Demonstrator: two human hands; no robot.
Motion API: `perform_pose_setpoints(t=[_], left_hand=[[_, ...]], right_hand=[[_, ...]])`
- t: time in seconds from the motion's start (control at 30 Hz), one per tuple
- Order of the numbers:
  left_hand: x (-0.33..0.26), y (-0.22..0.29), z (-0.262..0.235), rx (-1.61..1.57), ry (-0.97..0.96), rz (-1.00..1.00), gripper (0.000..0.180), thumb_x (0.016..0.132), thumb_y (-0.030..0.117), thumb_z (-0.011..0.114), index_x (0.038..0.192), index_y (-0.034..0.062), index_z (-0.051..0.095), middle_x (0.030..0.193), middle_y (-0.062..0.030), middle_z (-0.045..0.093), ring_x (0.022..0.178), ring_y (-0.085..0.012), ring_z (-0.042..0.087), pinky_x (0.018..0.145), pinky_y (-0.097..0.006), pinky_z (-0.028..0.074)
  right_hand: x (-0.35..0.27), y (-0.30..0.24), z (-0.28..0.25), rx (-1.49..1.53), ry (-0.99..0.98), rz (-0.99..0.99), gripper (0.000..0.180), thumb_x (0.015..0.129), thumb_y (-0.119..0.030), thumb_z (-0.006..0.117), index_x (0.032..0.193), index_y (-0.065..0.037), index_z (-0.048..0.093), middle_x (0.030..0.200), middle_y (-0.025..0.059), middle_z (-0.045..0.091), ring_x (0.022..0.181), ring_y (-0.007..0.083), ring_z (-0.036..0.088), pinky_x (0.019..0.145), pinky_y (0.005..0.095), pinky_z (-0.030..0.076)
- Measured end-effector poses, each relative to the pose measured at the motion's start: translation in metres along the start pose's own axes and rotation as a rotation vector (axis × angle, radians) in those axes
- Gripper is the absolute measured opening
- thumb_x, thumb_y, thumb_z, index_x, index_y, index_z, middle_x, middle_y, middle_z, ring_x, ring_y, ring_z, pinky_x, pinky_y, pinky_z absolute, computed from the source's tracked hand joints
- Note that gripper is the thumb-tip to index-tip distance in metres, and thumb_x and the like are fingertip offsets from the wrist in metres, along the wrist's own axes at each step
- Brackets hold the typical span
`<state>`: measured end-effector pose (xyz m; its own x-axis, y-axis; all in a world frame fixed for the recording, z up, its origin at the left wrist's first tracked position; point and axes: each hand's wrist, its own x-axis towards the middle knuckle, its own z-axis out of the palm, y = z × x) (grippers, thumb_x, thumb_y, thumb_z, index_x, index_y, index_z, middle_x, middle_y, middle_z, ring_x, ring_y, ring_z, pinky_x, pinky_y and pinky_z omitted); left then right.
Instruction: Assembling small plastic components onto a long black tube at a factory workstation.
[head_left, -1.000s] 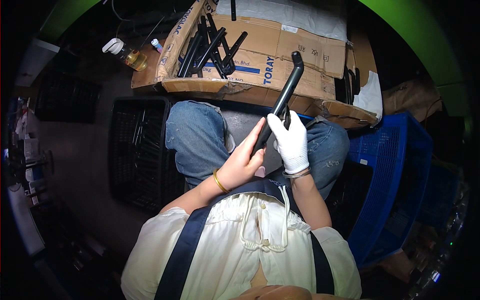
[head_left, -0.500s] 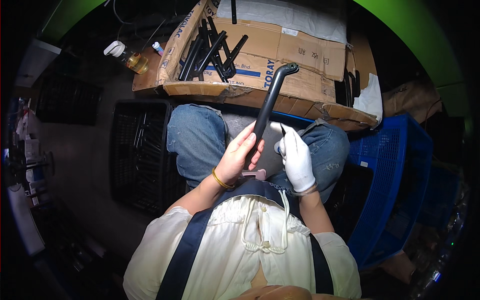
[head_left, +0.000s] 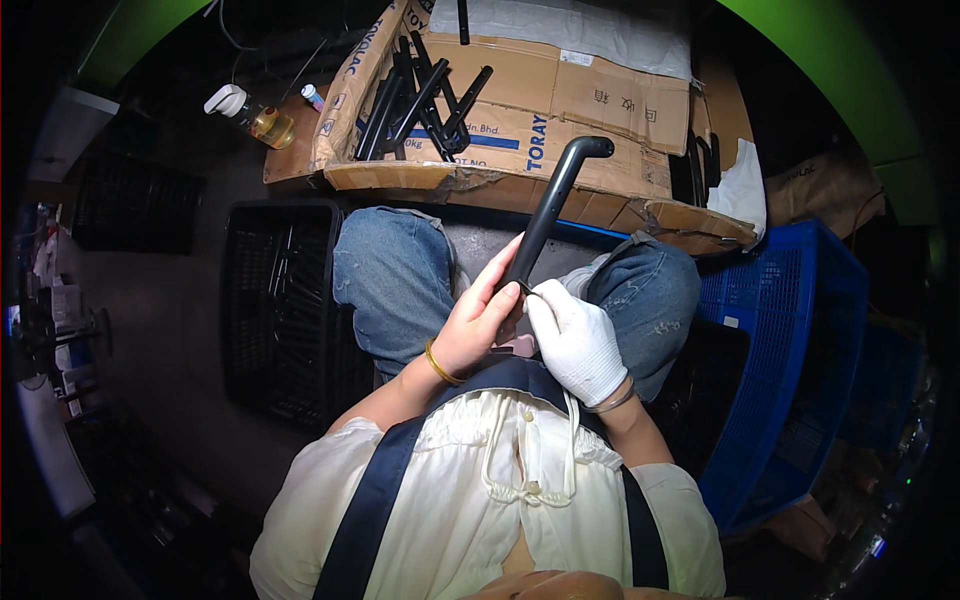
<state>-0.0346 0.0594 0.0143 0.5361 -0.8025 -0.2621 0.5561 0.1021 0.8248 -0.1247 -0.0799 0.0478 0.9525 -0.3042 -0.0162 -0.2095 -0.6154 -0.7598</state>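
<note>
My bare left hand (head_left: 482, 315), with a yellow bangle at the wrist, is wrapped round the lower part of a black bent tube (head_left: 545, 222). The tube slants up and to the right, and its angled end with a hole is uppermost. My right hand (head_left: 578, 345), in a white glove, pinches a small dark pointed tool (head_left: 526, 288). The tool's tip meets the tube's side close to my left thumb; most of it is hidden by the glove, so its exact kind does not show. The tube's lower end is hidden behind my hands.
Ahead, an opened cardboard box (head_left: 600, 205) holds several black tubes (head_left: 425, 100). A black crate (head_left: 240, 300) of dark parts stands at left, blue plastic crates (head_left: 770, 380) at right. A bottle (head_left: 270, 125) of amber liquid sits on a brown surface beyond the left knee.
My right hand has moved left and turned inward, bringing the pointed tool against the tube. The tube has tilted slightly further right, and its angled end has turned.
</note>
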Motion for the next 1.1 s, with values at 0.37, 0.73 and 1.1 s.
perform_pose_setpoints(t=[0.37,0.73,1.1], left_hand=[[0.000,-0.001,-0.002,0.186,0.029,0.041,0.055,0.103,0.015,0.045,0.154,0.0058,0.025,0.112,-0.0007,0.053,0.084,-0.0044,0.047,0.075,-0.019,0.040],[0.004,-0.017,0.000,0.463,0.104,0.274,0.056,0.100,0.013,0.046,0.150,-0.0037,0.029,0.149,-0.0211,0.040,0.140,-0.0276,0.038,0.114,-0.034,0.027],[0.004,-0.010,0.000,0.441,0.095,0.212,0.057,0.100,0.010,0.044,0.153,0.0010,0.026,0.143,-0.0096,0.043,0.109,-0.0102,0.049,0.097,-0.024,0.039]], right_hand=[[0.001,-0.002,-0.002,-0.012,-0.025,0.016,0.015,0.098,-0.022,0.052,0.090,-0.009,0.056,0.070,0.0174,0.063,0.064,0.0385,0.063,0.055,0.0481,0.049],[0.000,0.014,0.015,-0.033,-0.016,-0.072,0.015,0.098,-0.021,0.050,0.091,-0.009,0.056,0.069,0.0210,0.062,0.065,0.0417,0.063,0.056,0.0513,0.048],[0.004,0.001,-0.003,0.044,-0.095,0.009,0.015,0.098,-0.021,0.050,0.093,-0.008,0.056,0.070,0.0210,0.062,0.066,0.0416,0.063,0.057,0.0516,0.048]])
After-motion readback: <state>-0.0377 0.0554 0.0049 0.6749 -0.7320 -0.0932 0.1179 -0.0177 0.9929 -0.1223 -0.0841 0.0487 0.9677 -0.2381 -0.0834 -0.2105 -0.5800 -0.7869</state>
